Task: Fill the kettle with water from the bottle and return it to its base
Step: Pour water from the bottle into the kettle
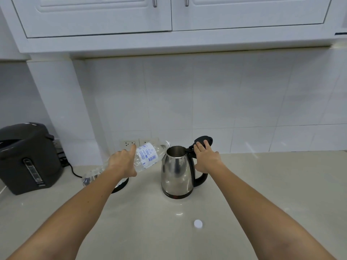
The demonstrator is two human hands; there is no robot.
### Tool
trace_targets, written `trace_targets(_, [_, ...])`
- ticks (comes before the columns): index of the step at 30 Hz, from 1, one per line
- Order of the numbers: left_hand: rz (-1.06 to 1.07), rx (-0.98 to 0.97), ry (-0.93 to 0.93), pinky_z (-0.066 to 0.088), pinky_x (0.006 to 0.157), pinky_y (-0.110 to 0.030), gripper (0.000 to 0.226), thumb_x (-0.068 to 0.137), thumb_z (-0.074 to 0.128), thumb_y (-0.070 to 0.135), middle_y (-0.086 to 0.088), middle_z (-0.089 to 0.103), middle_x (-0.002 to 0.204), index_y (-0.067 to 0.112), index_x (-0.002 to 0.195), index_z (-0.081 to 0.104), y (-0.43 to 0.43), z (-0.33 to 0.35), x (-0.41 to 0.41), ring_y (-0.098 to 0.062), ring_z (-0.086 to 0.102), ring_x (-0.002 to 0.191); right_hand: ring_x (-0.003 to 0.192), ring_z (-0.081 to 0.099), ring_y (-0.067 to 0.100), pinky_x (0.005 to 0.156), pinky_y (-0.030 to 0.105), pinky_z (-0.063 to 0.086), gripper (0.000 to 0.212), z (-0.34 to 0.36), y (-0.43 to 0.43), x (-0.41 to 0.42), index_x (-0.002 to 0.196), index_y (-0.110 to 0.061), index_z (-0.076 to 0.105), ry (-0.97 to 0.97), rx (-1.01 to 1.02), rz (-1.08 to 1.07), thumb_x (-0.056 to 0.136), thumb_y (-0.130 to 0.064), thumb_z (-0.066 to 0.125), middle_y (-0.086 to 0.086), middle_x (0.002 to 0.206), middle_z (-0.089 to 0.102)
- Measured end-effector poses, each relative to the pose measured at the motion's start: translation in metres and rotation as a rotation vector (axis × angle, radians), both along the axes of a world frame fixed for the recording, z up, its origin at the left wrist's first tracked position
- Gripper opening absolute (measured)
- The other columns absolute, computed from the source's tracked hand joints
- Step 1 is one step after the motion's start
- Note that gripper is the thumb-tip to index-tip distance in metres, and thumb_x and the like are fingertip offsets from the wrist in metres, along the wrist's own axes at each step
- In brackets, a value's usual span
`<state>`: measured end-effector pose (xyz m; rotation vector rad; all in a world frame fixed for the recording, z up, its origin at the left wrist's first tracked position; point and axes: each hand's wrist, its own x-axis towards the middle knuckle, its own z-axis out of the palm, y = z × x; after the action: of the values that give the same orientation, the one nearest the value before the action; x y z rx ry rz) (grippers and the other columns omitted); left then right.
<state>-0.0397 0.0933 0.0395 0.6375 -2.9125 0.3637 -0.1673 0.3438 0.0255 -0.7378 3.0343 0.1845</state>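
Note:
A steel kettle [176, 171] with a black handle stands on the counter, off its base, with its black lid [203, 140] flipped up. My right hand [206, 158] rests on the lid and the handle top, fingers spread. My left hand [124, 163] grips a clear plastic water bottle [148, 155] with a blue-and-white label. The bottle is tilted, its open neck at the kettle's rim. The round black kettle base [121, 185] lies left of the kettle, mostly hidden under my left forearm. The white bottle cap [198, 223] lies on the counter in front of the kettle.
A dark grey electric water dispenser [28, 158] stands at the far left, its cord [72, 168] running along the counter. Wall sockets [129, 143] sit on the tiled backsplash behind the bottle. White cabinets [169, 15] hang overhead. The beige counter [272, 181] stretches to the right.

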Motion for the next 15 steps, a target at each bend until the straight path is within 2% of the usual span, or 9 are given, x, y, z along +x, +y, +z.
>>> trace_targets(15, [0.000,-0.005,-0.010,0.046,0.062,-0.029,0.081,0.069,0.074,0.034,-0.001,0.054,0.084,0.015,0.135,0.030,0.0006,0.0026,-0.0014,-0.023,0.055,0.077,0.150,-0.014,0.024,0.110,0.046,0.034,0.076,-0.0027,0.0004,0.0003,0.155,-0.015,-0.001,0.010,-0.023,0.000,0.094,-0.020,0.044,-0.005,0.163,-0.009])
